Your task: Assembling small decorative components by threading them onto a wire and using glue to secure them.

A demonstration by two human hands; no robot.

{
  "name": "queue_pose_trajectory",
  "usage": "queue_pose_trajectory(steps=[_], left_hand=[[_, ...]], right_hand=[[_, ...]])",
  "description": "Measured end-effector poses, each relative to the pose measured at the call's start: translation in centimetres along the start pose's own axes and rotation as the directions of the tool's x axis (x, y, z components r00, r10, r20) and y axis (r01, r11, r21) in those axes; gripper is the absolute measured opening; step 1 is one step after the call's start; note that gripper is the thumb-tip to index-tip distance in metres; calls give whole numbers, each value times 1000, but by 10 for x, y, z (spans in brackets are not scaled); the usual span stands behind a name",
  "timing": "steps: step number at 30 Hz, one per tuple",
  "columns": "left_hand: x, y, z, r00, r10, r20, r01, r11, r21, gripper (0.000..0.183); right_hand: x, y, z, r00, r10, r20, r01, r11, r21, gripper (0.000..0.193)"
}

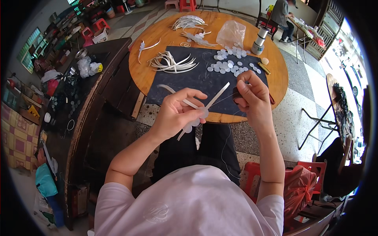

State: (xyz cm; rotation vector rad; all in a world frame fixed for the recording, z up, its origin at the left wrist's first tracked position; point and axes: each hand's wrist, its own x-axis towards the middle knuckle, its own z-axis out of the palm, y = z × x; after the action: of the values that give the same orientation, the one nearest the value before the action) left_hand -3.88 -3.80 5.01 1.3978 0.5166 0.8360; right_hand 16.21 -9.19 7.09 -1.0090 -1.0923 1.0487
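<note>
A faint round emblem (156, 213) with a looping mark and a short row of small letters stands on the pale pink shirt (204, 196); its lettering is too indistinct to read surely.

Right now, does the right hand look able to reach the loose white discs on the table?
Probably yes: the loose white discs lie just beyond the right hand, with nothing visible between them. However, its fingers seem to pinch a thin thread, which could hinder picking one up.

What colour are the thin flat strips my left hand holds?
Thin flat strips: creamy white, head view.
</note>
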Motion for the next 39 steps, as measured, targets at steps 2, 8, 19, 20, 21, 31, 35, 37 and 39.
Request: queue_pose_trajectory(steps=[2,8,19,20,21,31,35,37,39], left_hand=[[-3,2,-1,1000,10,-4,-10,998,56,21],[-15,-3,8,994,78,-71,-74,996,55,27],[-23,-11,21,999,-19,34,22,996,-85,32],[-23,-12,22,999,-22,39,26,996,-89,32],[-24,-12,23,999,-22,36,25,997,-78,32],[-21,-30,24,999,48,-2,-48,994,-98,27],[-24,-28,28,999,37,-35,-41,993,-111,30],[-26,-27,30,998,48,-43,-52,993,-104,31],[-29,-25,32,996,69,-54,-74,993,-87,35]], right_hand=[[-2,-2,3,999,-52,-12,52,999,-7,12],[-7,-6,8,981,-194,-4,192,973,-131,11],[4,-17,6,991,84,103,-111,949,294,6],[6,-17,7,990,96,103,-124,942,313,6],[8,-16,9,989,108,103,-137,934,331,5],[16,-12,17,989,129,77,-148,917,370,6],[16,-13,23,988,131,81,-151,928,342,6],[15,-15,26,989,120,83,-141,935,327,6],[15,-16,30,990,115,86,-136,938,318,7]])
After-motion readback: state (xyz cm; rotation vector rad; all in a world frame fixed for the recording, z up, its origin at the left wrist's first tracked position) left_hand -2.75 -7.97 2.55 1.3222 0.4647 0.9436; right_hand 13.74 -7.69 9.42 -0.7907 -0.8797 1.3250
